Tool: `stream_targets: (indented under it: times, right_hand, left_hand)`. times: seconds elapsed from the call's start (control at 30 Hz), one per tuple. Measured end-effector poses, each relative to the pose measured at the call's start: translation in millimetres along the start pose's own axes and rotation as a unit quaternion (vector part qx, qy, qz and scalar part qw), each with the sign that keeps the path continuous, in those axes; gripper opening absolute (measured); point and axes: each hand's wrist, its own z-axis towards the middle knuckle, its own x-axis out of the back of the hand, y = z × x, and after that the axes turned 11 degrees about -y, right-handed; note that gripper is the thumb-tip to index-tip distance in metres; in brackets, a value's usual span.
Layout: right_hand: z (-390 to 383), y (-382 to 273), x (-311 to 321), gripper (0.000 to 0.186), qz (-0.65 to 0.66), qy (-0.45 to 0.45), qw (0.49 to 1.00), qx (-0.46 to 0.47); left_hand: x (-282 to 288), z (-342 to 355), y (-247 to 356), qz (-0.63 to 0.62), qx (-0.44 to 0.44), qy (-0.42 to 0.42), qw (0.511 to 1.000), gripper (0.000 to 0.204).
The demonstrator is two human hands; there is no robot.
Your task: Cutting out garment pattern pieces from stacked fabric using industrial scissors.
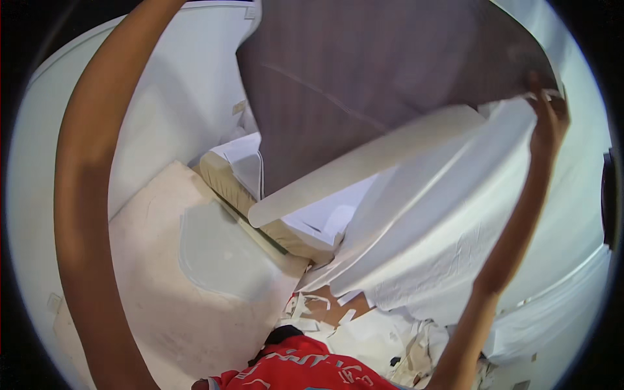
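A large dark grey-brown sheet (pixel 383 62) fills the upper middle, held up high. My right hand (pixel 547 107) grips its right edge, at the upper right. A long pale rolled or folded strip (pixel 312 185) runs diagonally below the sheet. My left arm rises along the left side; its hand is beyond the top edge and hidden. White fabric (pixel 442 221) drapes down the right side below the sheet. A beige padded piece (pixel 224 182) with white sheets on it lies beneath.
A pale pink board (pixel 143 273) at lower left carries a light grey rounded panel (pixel 221 253). White and beige scraps (pixel 351 338) lie on a brown floor (pixel 338 305) at bottom centre. White walls (pixel 175 65) rise behind and around.
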Motion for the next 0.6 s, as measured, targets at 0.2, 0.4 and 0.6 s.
stream_targets:
  times: [0.2,0.4,0.6]
  right_hand:
    - [-90,48,-114,0.053,0.151,-0.041,0.985,-0.076]
    - [-76,64,-196,0.036,0.037,-0.026,0.988,-0.145]
    - [-20,133,-346,0.034,0.116,-0.074,0.971,-0.197]
  left_hand:
    - [26,-21,-5,0.030,0.131,-0.032,0.990,0.012]
    - [27,-26,-64,0.320,0.085,0.020,0.943,0.012]
    - [31,-37,-148,0.371,0.203,-0.019,0.906,0.026]
